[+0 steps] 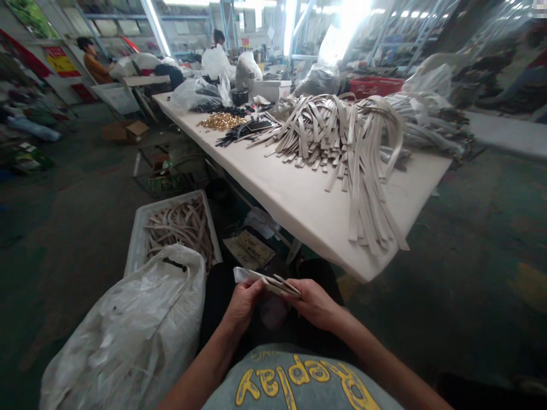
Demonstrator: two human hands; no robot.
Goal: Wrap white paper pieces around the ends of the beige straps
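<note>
Low in front of my body, both hands grip a small stack of pale beige strips (273, 283), held level over my lap. My left hand (244, 302) pinches the stack's left part, where a whitish end sticks out past the fingers. At the right end, my right hand (311, 302) is closed round the strips, with its thumb on top and its other fingers partly hidden. A large heap of similar beige straps (329, 131) lies on the table (290, 193) ahead, several of them trailing toward the table's near corner.
To my left stand a white crate (141, 228) of loose strips and a large white sack (128, 336) of plastic scraps. Gold metal pieces (222, 121), black strips (243, 132), plastic bags (199, 94) and a red basket (376, 86) are on the table. Two people sit farther back.
</note>
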